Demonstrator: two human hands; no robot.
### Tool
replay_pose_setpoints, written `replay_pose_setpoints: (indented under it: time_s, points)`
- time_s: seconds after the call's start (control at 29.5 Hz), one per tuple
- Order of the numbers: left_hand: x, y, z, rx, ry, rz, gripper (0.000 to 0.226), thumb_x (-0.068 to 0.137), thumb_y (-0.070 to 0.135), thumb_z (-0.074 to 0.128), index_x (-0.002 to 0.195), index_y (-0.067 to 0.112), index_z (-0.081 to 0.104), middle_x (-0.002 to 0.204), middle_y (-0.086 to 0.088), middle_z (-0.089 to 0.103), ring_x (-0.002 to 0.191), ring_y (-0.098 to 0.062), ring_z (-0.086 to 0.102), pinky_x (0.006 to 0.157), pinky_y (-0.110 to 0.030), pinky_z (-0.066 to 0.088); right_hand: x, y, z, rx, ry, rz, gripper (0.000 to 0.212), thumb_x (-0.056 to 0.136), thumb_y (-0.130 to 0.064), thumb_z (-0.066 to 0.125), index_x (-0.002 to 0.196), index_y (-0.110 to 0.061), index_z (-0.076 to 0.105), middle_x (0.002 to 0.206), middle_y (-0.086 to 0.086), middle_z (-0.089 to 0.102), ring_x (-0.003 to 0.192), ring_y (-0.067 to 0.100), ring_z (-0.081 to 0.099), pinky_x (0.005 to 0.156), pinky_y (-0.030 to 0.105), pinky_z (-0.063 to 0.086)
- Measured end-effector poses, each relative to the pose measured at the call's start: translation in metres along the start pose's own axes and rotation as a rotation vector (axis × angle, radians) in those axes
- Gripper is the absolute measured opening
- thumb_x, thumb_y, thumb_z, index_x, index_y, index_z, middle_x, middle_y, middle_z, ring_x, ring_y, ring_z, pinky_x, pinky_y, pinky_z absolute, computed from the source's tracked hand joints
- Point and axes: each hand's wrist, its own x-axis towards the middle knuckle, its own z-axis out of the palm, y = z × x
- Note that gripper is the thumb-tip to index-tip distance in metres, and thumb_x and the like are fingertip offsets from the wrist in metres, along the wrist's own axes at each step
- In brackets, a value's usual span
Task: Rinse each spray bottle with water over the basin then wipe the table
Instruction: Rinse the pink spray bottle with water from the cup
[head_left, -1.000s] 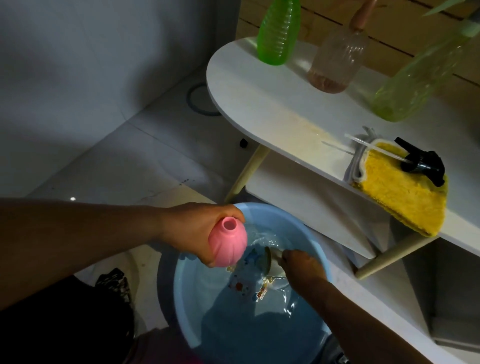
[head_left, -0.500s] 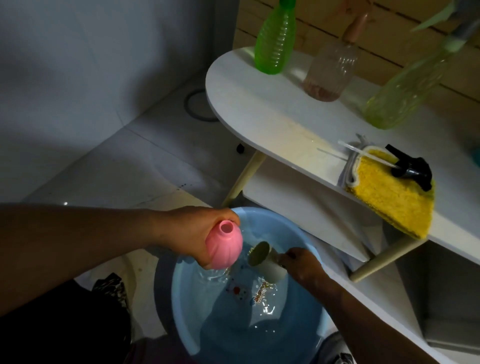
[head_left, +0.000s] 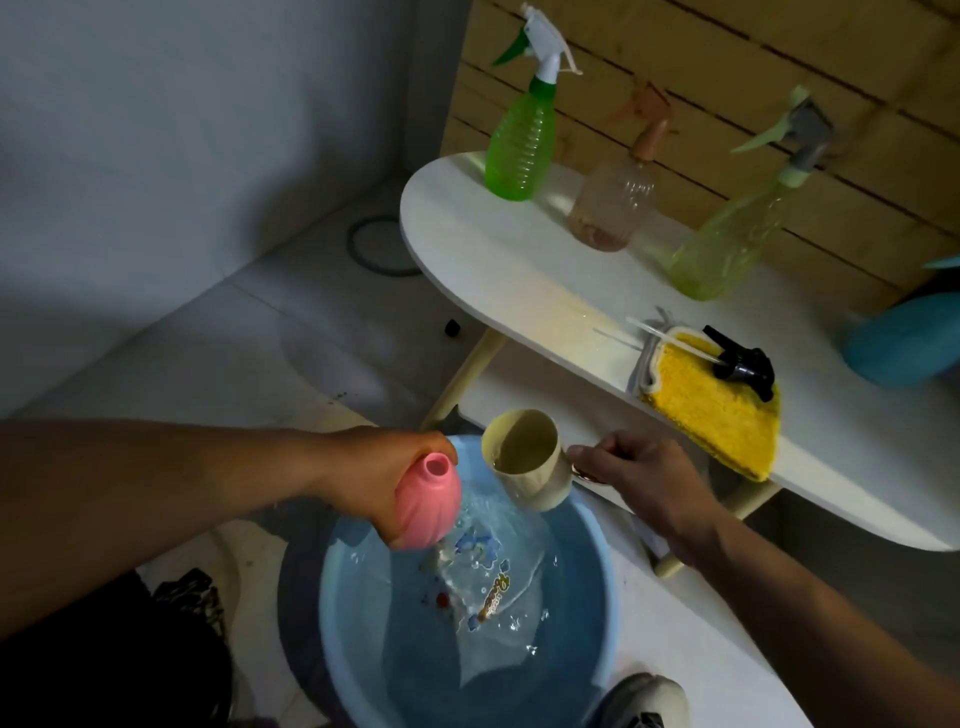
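Note:
My left hand grips a pink bottle without its spray head, neck up, over the left rim of the blue basin. My right hand holds a cream cup by its handle above the basin's far rim; the cup has water in it and tilts toward the pink bottle. The basin holds water. On the white table stand a green spray bottle, a clear pinkish spray bottle and a pale green spray bottle. A black spray head lies on a yellow cloth.
A blue object sits at the table's right edge. The table has a lower shelf and cream legs. A shoe shows by the basin's near rim. A dark ring lies on the tiled floor near the wall.
My right hand has lifted the cup out of the basin water and up above the rim, beside the pink bottle. The left hand has kept its hold on the bottle.

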Motion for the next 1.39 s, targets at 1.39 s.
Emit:
replay_pose_setpoints:
  time_s: [1.39]
  points:
    - [0.015, 0.01, 0.001, 0.072, -0.021, 0.022, 0.097, 0.061, 0.037, 0.097, 0.14, 0.037, 0.04, 0.124, 0.016, 0.056, 0.109, -0.012, 0.059, 0.09, -0.033, 0.058, -0.052, -0.06, -0.002, -0.493, 0.251, -0.433, 0.025, 0.086, -0.053, 0.07, 0.079, -0.029, 0.067, 0.074, -0.013, 0.063, 0.069, 0.005, 0.056, 0.059, 0.035, 0.049]
